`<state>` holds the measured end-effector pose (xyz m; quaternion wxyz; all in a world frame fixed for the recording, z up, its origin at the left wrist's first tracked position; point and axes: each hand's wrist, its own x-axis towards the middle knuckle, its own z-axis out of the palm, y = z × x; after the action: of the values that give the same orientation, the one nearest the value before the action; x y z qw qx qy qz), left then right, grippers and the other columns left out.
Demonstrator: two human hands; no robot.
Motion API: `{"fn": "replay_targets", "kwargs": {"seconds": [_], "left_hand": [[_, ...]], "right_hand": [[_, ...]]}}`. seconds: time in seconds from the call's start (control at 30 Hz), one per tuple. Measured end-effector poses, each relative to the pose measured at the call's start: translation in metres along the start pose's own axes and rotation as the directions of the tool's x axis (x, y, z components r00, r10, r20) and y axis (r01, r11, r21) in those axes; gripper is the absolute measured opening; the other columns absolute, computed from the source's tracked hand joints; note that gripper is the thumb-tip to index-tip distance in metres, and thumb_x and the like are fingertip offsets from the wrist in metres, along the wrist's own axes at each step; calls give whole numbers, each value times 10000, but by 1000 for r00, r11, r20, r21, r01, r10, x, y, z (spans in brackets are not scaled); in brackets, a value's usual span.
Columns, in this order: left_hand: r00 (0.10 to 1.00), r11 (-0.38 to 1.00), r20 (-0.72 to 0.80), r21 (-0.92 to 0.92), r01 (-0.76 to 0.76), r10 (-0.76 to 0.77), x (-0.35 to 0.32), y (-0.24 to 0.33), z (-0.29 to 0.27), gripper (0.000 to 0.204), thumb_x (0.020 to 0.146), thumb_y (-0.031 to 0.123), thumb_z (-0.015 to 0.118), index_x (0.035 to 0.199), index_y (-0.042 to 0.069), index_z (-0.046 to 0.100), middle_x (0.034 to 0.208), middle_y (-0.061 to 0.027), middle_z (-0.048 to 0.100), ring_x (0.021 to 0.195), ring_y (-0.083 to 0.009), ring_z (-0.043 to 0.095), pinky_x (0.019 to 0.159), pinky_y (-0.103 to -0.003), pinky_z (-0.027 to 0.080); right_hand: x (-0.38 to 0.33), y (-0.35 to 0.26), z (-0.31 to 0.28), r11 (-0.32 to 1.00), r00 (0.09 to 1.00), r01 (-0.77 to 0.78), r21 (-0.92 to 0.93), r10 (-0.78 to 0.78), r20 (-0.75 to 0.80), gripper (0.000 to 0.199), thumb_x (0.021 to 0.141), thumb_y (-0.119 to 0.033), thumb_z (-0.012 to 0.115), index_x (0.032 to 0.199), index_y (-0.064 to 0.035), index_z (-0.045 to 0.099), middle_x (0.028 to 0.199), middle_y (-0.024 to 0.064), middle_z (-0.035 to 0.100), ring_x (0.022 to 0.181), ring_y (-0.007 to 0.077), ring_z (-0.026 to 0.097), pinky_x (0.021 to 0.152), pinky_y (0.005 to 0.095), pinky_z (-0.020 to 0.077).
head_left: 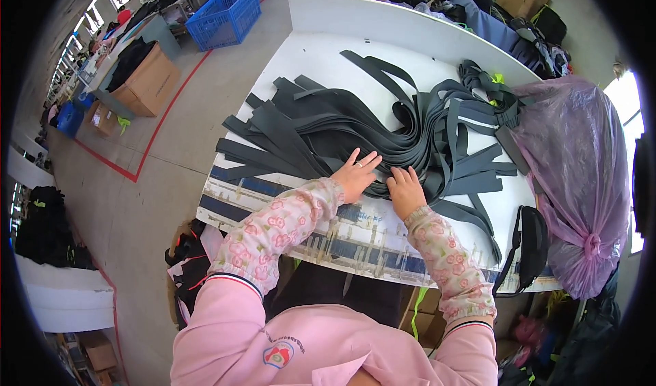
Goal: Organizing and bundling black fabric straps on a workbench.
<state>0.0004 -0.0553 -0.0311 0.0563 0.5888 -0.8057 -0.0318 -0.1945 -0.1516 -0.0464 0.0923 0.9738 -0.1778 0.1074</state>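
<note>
A thick heap of dark grey flat strips [335,117], which look like cut webbing or elastic, spreads over the white tabletop [266,61]. The bundle bends through the middle, with loose ends fanning out left and right. My left hand [357,175] rests on its near edge, fingers spread, a ring on one finger. Just to the right, my right hand [406,190] has its fingers bent over the strips at the bundle's near side, the fingertips pressed in among them. How many strips it grips is hidden. Floral sleeve covers wrap both forearms.
A tied purple plastic bag [570,181] bulges over the table's right side, beside a black pouch [531,249]. A raised white board [403,27] edges the table's back. On the floor at far left stand a blue crate [224,18] and a cardboard box [145,82].
</note>
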Motion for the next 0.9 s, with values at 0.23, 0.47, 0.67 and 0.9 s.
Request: {"fn": "replay_targets", "kwargs": {"seconds": [0.23, 0.47, 0.67, 0.9], "left_hand": [[996, 998, 84, -55, 32, -27, -1, -1, -1, 450, 711, 212, 804, 1075, 29, 612, 1517, -153, 366, 1442, -289, 297, 1166, -595, 172], [998, 998, -52, -67, 18, -21, -5, 1, 5, 482, 713, 196, 797, 1103, 27, 570, 1474, -173, 408, 1411, -314, 338, 1159, -565, 219], [995, 981, -64, -181, 68, -81, -5, 6, 2, 530, 704, 215, 816, 1128, 49, 543, 1360, -136, 463, 1343, -315, 395, 1175, -543, 206], [993, 988, -102, -148, 49, -65, 8, 5, -19, 606, 644, 251, 854, 1138, 69, 556, 1201, -109, 517, 1192, -305, 478, 1120, -469, 299]], "right_hand": [[-4, -8, -3, 984, 996, -69, 167, 77, -41, 273, 882, -131, 512, 1133, -40, 569, 1137, 114, 599, 1072, 260, 579, 989, 400, 415], [2, 0, 3, 979, 984, -123, 164, 142, -107, 266, 879, -85, 498, 1139, -54, 541, 1003, 98, 642, 995, 259, 609, 923, 392, 435], [9, 6, -3, 952, 981, -172, 254, 141, 134, 252, 789, -45, 578, 1039, -80, 575, 937, 80, 669, 947, 257, 631, 860, 382, 432], [21, 25, -38, 957, 972, -93, 274, 28, 231, 288, 721, -67, 643, 1004, -117, 636, 977, 55, 682, 998, 227, 638, 876, 380, 417]]}}
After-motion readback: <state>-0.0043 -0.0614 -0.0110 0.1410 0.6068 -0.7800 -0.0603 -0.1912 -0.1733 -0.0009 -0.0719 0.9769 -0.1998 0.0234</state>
